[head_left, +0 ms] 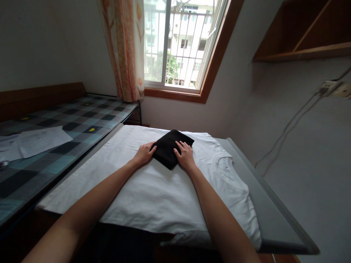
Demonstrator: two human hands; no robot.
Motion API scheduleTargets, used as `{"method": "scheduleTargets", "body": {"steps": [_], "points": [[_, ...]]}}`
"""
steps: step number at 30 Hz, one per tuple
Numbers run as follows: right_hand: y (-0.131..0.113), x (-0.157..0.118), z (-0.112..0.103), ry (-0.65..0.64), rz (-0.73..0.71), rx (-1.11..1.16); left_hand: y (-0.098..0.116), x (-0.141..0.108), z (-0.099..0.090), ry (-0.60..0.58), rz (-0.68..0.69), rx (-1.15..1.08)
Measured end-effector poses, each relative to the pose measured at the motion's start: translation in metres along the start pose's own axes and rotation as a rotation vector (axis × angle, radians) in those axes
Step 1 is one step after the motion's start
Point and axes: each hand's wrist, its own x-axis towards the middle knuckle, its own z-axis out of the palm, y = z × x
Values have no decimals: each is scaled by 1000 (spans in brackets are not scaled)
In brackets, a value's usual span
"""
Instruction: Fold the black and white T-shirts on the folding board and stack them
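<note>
A flat, black, four-cornered piece that looks like folded cloth [166, 150] lies on a white T-shirt [153, 197]. My left hand [144, 152] is at its left corner, with thumb and fingers closed about the edge. On its right part rests my right hand [185, 155], palm down and fingers spread. The T-shirt is laid out over a grey table [263, 204], its neckline to the right and a fold of fabric hanging at the near edge.
To the left is a bed with a checked mattress [106, 117], with papers [41, 140] on it. A barred window [182, 47] and a curtain [126, 54] are beyond the table. A wooden shelf [304, 53] and a socket with cables [327, 87] are on the right wall.
</note>
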Motion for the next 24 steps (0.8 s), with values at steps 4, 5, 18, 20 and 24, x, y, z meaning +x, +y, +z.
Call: {"method": "scheduleTargets", "body": {"steps": [4,5,18,20,24], "points": [[2,0,2,2,-3,7,0,0,0,1,-2,-3],[2,0,2,3,-2,9,0,0,0,1,-4,-2],[0,0,0,-13,10,15,0,0,1,2,-14,-14],[1,0,1,-10,10,20,0,0,0,-2,-15,-16],[1,0,2,12,7,34,0,-1,0,1,-6,-14]]}}
